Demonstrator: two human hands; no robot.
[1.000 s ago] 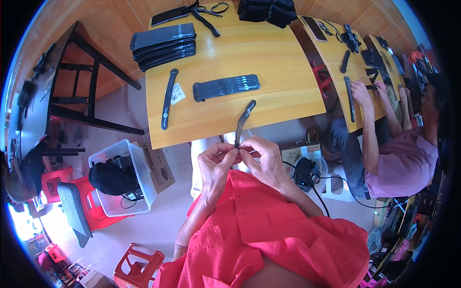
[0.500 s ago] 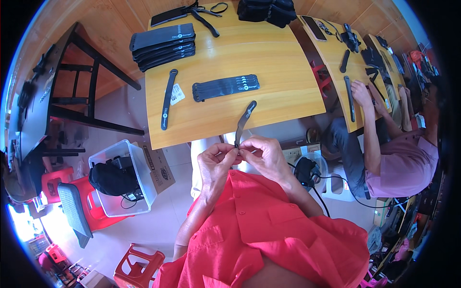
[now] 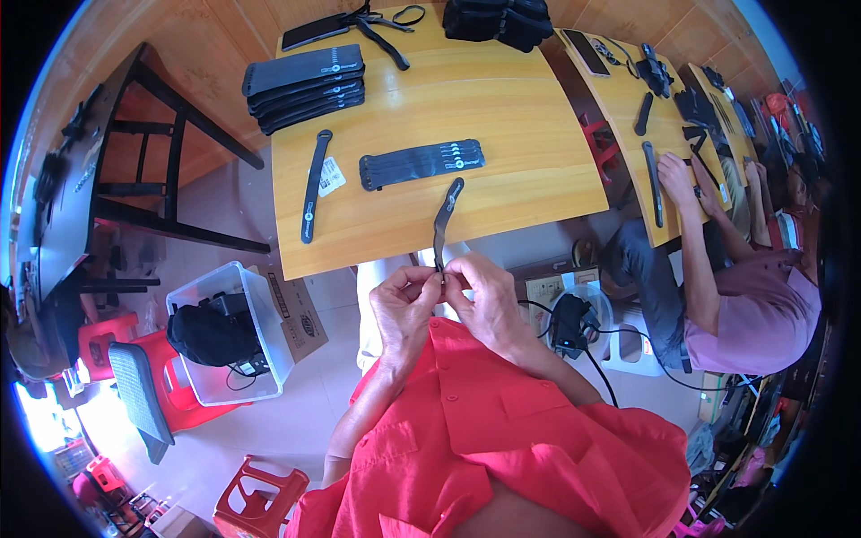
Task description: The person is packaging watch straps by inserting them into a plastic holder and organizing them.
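Observation:
Between both hands I hold the lower end of a black strap; its rounded free end with pale print points up over the table's front edge. My left hand pinches the end from the left. Fingertips of my right hand meet it from the right. Beyond them a flat row of several overlapping black straps lies on the wooden table. To the left a single strap rests partly over a white label.
A tall stack of black straps is at the table's back left, near a phone. Black bundles sit at the back. On the right, a co-worker's hand works at another table. A clear bin stands left on the floor.
The free end of the held strap has swung slightly left and up, straightening somewhat. My right hand has turned a little, and both hands keep their pinch.

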